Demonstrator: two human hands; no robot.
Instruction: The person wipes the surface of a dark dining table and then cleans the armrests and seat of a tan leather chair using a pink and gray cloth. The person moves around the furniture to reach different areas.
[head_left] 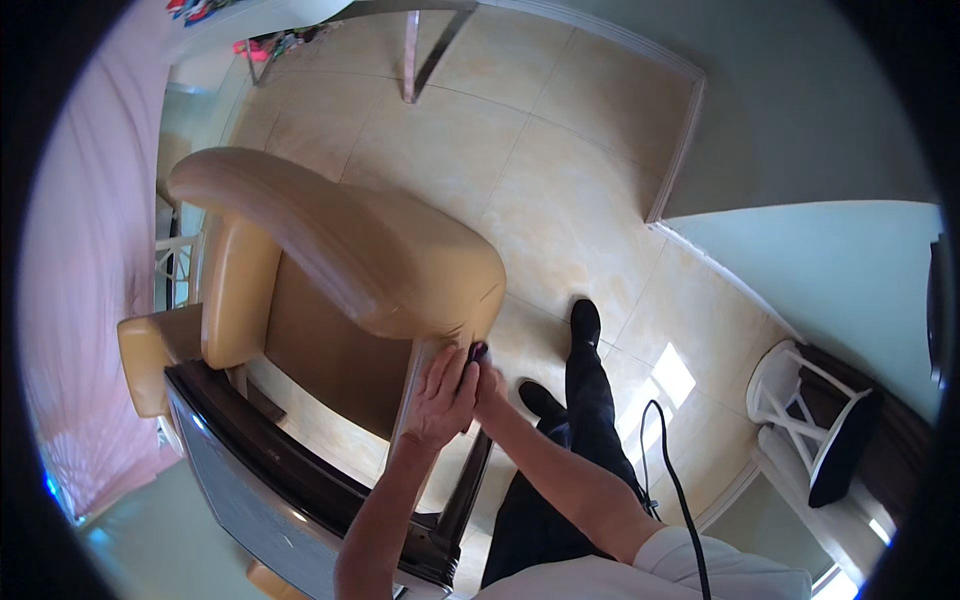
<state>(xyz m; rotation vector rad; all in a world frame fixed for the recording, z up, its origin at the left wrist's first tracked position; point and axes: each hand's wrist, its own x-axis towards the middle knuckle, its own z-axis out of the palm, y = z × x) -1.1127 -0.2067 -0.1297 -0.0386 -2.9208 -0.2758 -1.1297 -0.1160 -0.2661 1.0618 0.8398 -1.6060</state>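
A tan leather-look chair [405, 250] with a curved backrest and a brown seat [330, 345] stands at centre left. Its covering is creased and marked at the corner nearest my hands. My left hand [437, 400] lies against the pale edge below that corner, fingers stretched out and close together. Right beside it, my right hand [487, 388] is closed around a small dark object [478, 352]. Only the end of that object shows above the fingers, so its kind is unclear. The two hands touch or nearly touch.
A table with a dark frame [270, 455] and grey top [240, 510] stands close on the left. Another tan chair [143, 365] is behind it. A white chair [800, 420] with a dark seat is at right. Pink curtain [90, 250] hangs left; a black cable [680, 490] dangles near my right arm.
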